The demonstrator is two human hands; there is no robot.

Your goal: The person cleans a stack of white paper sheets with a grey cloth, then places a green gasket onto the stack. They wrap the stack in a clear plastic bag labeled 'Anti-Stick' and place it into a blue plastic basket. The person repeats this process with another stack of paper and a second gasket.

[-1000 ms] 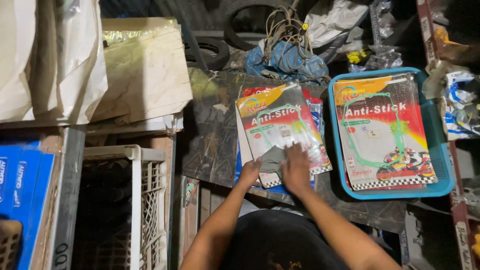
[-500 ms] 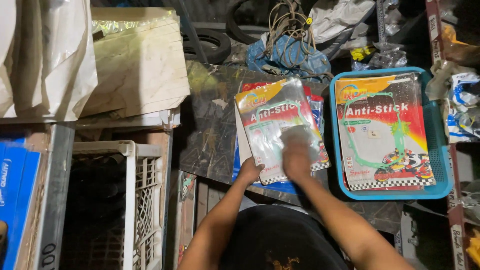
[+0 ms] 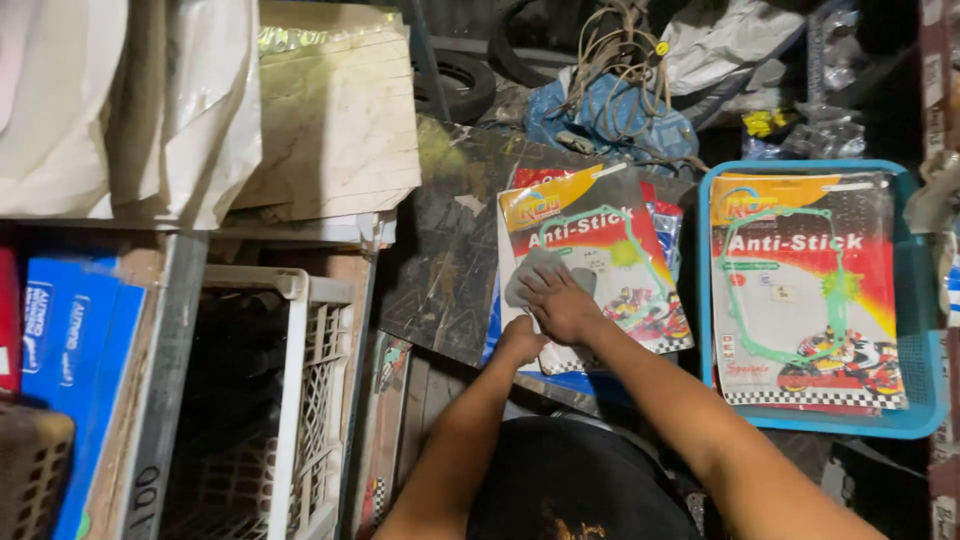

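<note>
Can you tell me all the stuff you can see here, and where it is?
gasket packs: a small stack, red and yellow, on the dark board in the middle
grey cloth: one, on the top pack
blue tray: one, at right, holding more gasket packs
white crate: one, lower left
blue boxes: a few, far left
plastic-wrapped sheets: some, beige, upper left
blue bag: one, top centre, under tangled cords
tyres: black, top centre
left hand: at the pack's lower edge
right hand: flat on the cloth
</note>
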